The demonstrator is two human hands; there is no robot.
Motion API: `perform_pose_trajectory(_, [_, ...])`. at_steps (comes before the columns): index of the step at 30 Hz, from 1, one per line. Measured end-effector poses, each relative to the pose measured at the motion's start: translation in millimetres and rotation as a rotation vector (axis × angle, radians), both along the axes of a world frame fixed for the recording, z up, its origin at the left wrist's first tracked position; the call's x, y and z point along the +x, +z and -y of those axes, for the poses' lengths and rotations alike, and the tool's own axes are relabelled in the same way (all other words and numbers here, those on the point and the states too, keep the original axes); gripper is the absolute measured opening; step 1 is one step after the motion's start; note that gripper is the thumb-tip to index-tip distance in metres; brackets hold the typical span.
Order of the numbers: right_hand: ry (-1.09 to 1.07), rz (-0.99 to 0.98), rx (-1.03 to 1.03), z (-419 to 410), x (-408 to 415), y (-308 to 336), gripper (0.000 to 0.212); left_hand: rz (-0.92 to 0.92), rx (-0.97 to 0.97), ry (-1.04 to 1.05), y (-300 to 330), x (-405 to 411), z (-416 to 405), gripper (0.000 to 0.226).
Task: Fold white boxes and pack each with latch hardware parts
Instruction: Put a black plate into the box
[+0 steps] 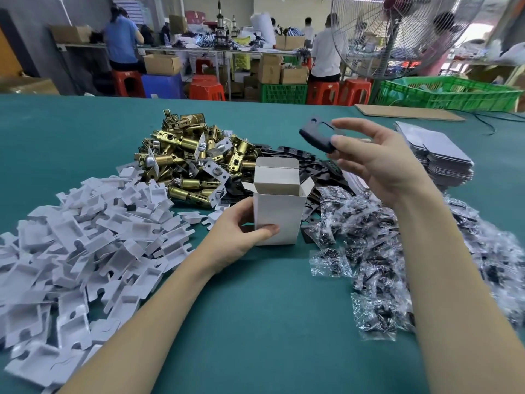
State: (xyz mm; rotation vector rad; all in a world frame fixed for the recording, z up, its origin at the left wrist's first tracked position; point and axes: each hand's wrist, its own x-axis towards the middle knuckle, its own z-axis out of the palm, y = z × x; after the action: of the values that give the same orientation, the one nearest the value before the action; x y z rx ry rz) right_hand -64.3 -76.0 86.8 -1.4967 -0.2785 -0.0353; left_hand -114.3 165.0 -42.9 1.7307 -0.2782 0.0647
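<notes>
No brand, label or readable writing shows on anything. At nine o'clock on the green bench (255,322) lies a heap of white card inserts (85,237), too many to count. At eleven o'clock sits a pile of brass latches (187,155), also past counting. The left hand (241,231) grips the lower left corner of one white box (277,209), thumb on its front face; the box stands upright on the bench at the centre, top flaps open. Behind it at twelve o'clock lie black plates (298,157). The right hand (377,163), raised at one o'clock above the box, pinches one black plate (316,136) between thumb and fingers. At three o'clock spreads a pile of clear screw bags (375,251), and at two o'clock a stack of flat white boxes (437,155).
</notes>
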Motion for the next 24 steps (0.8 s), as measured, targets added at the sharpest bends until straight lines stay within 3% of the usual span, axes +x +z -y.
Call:
perform_pose_trajectory(7, [0.109, 0.204, -0.289, -27, -21, 17, 0.017, 0.000, 0.000, 0.008, 0, 0, 1, 0.046])
perform_pose_trajectory(17, [-0.056, 0.375, -0.791, -40, -23, 18, 0.006, -0.004, 0.009, 0.016, -1, 0, 0, 0.045])
perform_pose_trajectory(24, [0.046, 0.337, -0.888, -32, -16, 13, 0.006, 0.003, 0.018, 0.016, 0, 0, 1, 0.046])
